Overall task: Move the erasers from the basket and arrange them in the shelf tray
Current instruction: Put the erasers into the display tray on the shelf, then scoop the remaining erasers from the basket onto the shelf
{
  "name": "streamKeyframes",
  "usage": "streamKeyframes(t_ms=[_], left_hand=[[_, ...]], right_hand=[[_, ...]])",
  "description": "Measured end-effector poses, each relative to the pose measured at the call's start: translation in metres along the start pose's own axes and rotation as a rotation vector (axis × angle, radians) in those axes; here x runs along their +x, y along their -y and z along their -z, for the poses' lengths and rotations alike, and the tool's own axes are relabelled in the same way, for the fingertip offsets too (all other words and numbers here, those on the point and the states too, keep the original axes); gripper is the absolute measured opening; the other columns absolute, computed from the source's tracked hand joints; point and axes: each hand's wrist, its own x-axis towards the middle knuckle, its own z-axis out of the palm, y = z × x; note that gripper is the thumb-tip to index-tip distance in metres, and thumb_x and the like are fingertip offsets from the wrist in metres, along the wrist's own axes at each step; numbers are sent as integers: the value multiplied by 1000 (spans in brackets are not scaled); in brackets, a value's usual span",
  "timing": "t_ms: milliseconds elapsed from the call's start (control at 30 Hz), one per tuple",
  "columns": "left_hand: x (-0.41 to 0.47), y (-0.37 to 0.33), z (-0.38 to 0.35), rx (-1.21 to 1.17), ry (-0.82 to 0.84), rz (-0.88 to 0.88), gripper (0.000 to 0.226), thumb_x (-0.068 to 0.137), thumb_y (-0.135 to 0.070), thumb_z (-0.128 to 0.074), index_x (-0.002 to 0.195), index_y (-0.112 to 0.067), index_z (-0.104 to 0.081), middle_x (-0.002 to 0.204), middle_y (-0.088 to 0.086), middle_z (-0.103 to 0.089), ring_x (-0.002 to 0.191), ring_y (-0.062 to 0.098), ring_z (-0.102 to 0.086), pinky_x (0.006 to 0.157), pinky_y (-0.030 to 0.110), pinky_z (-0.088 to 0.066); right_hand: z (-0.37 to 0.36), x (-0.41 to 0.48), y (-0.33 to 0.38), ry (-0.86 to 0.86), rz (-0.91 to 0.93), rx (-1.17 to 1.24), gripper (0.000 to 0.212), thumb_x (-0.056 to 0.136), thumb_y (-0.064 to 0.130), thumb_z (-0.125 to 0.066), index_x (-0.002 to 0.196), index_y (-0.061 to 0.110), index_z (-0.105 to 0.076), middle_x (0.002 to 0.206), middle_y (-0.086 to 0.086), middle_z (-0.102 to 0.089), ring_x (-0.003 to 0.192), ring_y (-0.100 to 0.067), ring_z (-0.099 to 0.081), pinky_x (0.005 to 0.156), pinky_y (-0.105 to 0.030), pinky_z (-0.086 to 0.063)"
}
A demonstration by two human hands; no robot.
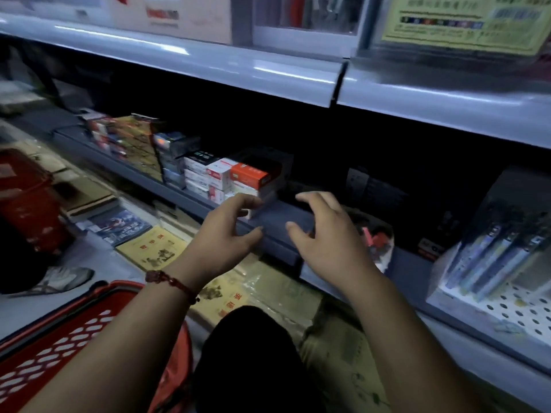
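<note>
Stacked eraser boxes point(238, 180), white and orange-red, sit in the shelf tray point(277, 216) on the dark middle shelf. My left hand point(226, 234), with a red bracelet at the wrist, hovers just in front of the stack with its fingers curled and apart, fingertips close to the lowest white box. Just right of it, over the tray's front lip, my right hand point(328, 234) is spread with nothing in it. The red plastic basket point(59, 347) sits at the lower left by my knee; its contents are hidden.
More boxes and a patterned pack point(137, 144) fill the shelf to the left. A pen display point(492, 257) on a perforated white panel stands at right. Books and yellow booklets point(155, 248) lie on the floor below. A second red basket point(26, 198) is at far left.
</note>
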Motion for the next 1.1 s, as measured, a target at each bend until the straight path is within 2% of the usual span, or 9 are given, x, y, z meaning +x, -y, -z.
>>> streamKeyframes(t_ms=[200, 267, 333, 433, 533, 700, 833, 933, 1100], left_hand=[[-68, 45, 81, 112, -57, 118, 42, 94, -27, -73, 132, -26, -56, 136, -7, -59, 123, 10, -56, 93, 18, -38], [-92, 65, 108, 152, -99, 179, 43, 93, -29, -75, 131, -28, -55, 135, -7, -60, 123, 12, -56, 90, 16, -37], [-115, 88, 132, 193, -134, 238, 44, 92, -33, -75, 131, -28, -55, 136, -7, -59, 124, 12, -56, 92, 22, -39], [-151, 126, 160, 261, -145, 323, 48, 93, -37, -75, 134, -23, -55, 135, -5, -58, 120, 6, -52, 98, 23, -41], [-183, 172, 178, 298, -132, 448, 56, 88, -40, -78, 135, -21, -55, 134, 0, -60, 123, 15, -57, 105, 37, -47], [-228, 249, 181, 196, -109, 692, 54, 84, -29, -84, 130, -18, -58, 125, 0, -65, 116, 16, -61, 101, 33, -48], [-263, 311, 163, 169, 10, 860, 53, 86, -25, -82, 132, -16, -58, 118, -1, -62, 111, 17, -60, 94, 26, -46], [-290, 359, 144, 214, 180, 946, 51, 89, -20, -77, 135, -14, -57, 127, 7, -65, 119, 26, -62, 95, 29, -47], [-332, 422, 103, 199, 367, 1012, 51, 87, -30, -67, 137, -21, -60, 131, 12, -64, 123, 33, -61, 101, 35, -48]], right_hand=[[-69, -1, 82, 252, 199, -5, 50, 99, 39, -59, 144, 24, -44, 144, 8, -38, 118, -15, -51, 94, -27, -40], [-96, -2, 106, 336, 258, -12, 52, 98, 41, -58, 145, 26, -43, 146, 8, -37, 122, -17, -51, 101, -34, -44], [-126, -2, 129, 425, 305, -30, 54, 97, 42, -58, 146, 27, -41, 149, 6, -36, 128, -21, -49, 106, -42, -44], [-181, 3, 160, 540, 401, -79, 60, 94, 40, -61, 148, 24, -41, 149, 0, -39, 132, -25, -48, 110, -43, -42], [-245, 4, 182, 682, 491, -141, 64, 94, 43, -63, 150, 24, -38, 148, -4, -40, 134, -27, -44, 111, -44, -41], [-347, -8, 191, 992, 519, -183, 72, 89, 46, -71, 149, 25, -39, 147, -6, -41, 131, -29, -50, 106, -46, -45], [-422, -22, 166, 1182, 478, -264, 85, 78, 41, -82, 150, 22, -41, 148, -9, -42, 134, -30, -48, 110, -40, -43], [-469, -35, 138, 1306, 420, -347, 89, 75, 31, -86, 150, 20, -40, 146, -9, -43, 131, -30, -50, 108, -36, -45], [-532, -64, 91, 1430, 458, -546, 92, 81, 25, -78, 157, 23, -27, 158, -11, -34, 139, -35, -44, 114, -43, -41]])
